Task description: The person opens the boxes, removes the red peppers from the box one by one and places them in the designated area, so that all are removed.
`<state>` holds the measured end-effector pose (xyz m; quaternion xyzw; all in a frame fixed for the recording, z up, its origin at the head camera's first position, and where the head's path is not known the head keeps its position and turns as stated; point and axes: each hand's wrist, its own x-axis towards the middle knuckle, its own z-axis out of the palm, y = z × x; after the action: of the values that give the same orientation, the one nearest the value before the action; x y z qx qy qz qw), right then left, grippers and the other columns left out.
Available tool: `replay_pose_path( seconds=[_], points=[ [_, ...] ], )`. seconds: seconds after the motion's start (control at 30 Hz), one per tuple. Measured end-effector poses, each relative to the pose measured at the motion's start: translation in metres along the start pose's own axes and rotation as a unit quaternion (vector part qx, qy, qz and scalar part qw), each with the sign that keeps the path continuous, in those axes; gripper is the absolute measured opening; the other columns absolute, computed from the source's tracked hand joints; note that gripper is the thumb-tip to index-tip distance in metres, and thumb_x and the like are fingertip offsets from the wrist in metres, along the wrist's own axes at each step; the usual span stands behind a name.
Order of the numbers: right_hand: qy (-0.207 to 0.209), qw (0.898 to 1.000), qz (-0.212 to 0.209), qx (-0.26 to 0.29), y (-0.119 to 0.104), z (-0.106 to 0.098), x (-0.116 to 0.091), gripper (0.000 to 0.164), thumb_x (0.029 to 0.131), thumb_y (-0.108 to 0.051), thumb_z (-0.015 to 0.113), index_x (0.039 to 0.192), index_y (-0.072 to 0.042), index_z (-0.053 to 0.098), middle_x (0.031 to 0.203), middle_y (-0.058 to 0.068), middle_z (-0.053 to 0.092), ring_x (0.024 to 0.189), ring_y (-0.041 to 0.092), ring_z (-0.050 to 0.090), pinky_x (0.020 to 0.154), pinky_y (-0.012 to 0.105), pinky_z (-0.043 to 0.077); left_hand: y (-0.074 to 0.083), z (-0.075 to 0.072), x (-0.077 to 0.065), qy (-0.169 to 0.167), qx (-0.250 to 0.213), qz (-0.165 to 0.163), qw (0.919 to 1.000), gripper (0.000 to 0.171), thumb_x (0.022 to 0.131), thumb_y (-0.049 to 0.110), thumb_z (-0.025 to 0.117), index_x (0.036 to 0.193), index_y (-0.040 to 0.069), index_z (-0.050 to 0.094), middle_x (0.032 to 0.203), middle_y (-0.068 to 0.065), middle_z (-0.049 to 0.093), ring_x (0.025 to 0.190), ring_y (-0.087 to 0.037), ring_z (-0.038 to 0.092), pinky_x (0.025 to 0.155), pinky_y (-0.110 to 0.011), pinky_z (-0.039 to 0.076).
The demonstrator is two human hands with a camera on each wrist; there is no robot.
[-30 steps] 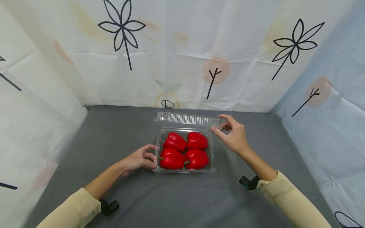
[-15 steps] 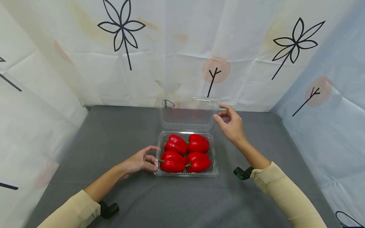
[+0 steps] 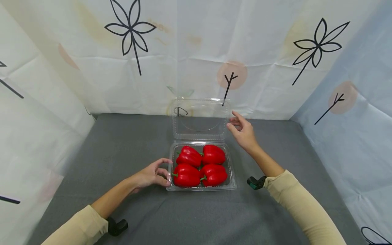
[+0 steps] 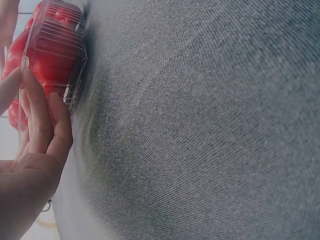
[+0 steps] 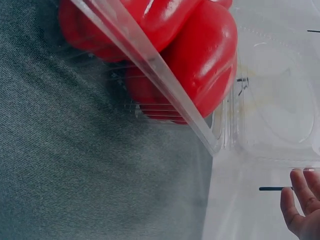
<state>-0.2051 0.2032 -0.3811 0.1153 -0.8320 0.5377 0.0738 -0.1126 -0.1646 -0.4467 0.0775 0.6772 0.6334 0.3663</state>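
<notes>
Several red bell peppers (image 3: pixel 185 175) lie in the base of a clear plastic clamshell container (image 3: pixel 202 189), stems pointing mostly left. Its transparent lid (image 3: pixel 200 127) stands raised at the back, hinged to the base. At the base's left side, my left hand (image 3: pixel 150 175) pinches the rim between thumb and fingers; the left wrist view shows the fingertips (image 4: pixel 30 75) at that rim. Beside the lid's right edge is my right hand (image 3: pixel 245 134), its fingers loosely bent. In the right wrist view this hand (image 5: pixel 306 207) is close to the lid's edge; contact is unclear.
A grey cloth-covered table (image 3: pixel 196 217) lies under the container. White printed fabric (image 3: pixel 196 51) hangs behind the table and along both sides. Black devices (image 3: pixel 117 227) are worn at both wrists.
The lid has swung up and back from low over the rear of the base. My right hand rose with it, then shifted slightly left. The left hand stays at the rim.
</notes>
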Motion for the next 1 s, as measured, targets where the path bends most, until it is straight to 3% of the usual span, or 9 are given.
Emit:
replay_pose_path(
  seconds=[0.13, 0.33, 0.53, 1.0],
  points=[
    [-0.019, 1.000, 0.019, -0.001, 0.004, 0.000, -0.001, 0.057, 0.100, -0.012, 0.058, 0.151, 0.000, 0.036, 0.138, 0.027, 0.052, 0.125, 0.038, 0.053, 0.101, 0.051, 0.045, -0.001, 0.001, 0.000, -0.004, -0.002, 0.004, 1.0000, 0.073, 0.086, 0.005, 0.075, 0.144, 0.004, 0.031, 0.089, -0.006, 0.066, 0.083, -0.023, 0.065, 0.085, -0.036, 0.052],
    [-0.036, 0.998, 0.042, -0.026, -0.020, 0.002, -0.009, 0.055, 0.100, -0.005, 0.054, 0.149, 0.007, 0.033, 0.140, 0.033, 0.046, 0.126, 0.045, 0.051, 0.100, 0.055, 0.045, -0.002, 0.006, -0.003, -0.003, -0.003, 0.008, 1.0000, 0.072, 0.085, 0.003, 0.074, 0.143, 0.003, 0.031, 0.087, -0.007, 0.064, 0.081, -0.023, 0.065, 0.083, -0.035, 0.053],
    [-0.033, 0.998, 0.036, -0.048, 0.016, 0.006, -0.003, 0.058, 0.100, -0.012, 0.058, 0.153, -0.006, 0.035, 0.142, 0.026, 0.050, 0.121, 0.040, 0.056, 0.098, 0.054, 0.048, -0.002, 0.008, -0.004, -0.004, -0.007, 0.012, 0.9999, 0.072, 0.085, 0.003, 0.074, 0.143, 0.002, 0.031, 0.089, -0.008, 0.064, 0.081, -0.024, 0.066, 0.083, -0.035, 0.054],
    [-0.059, 0.993, 0.072, -0.078, 0.031, 0.012, -0.011, 0.064, 0.098, -0.014, 0.061, 0.154, -0.007, 0.031, 0.137, 0.028, 0.054, 0.118, 0.042, 0.060, 0.095, 0.055, 0.050, -0.007, 0.005, -0.002, -0.015, -0.005, 0.034, 0.9993, 0.074, 0.083, 0.003, 0.077, 0.141, 0.003, 0.030, 0.093, -0.011, 0.064, 0.080, -0.024, 0.068, 0.081, -0.036, 0.055]
  ],
)
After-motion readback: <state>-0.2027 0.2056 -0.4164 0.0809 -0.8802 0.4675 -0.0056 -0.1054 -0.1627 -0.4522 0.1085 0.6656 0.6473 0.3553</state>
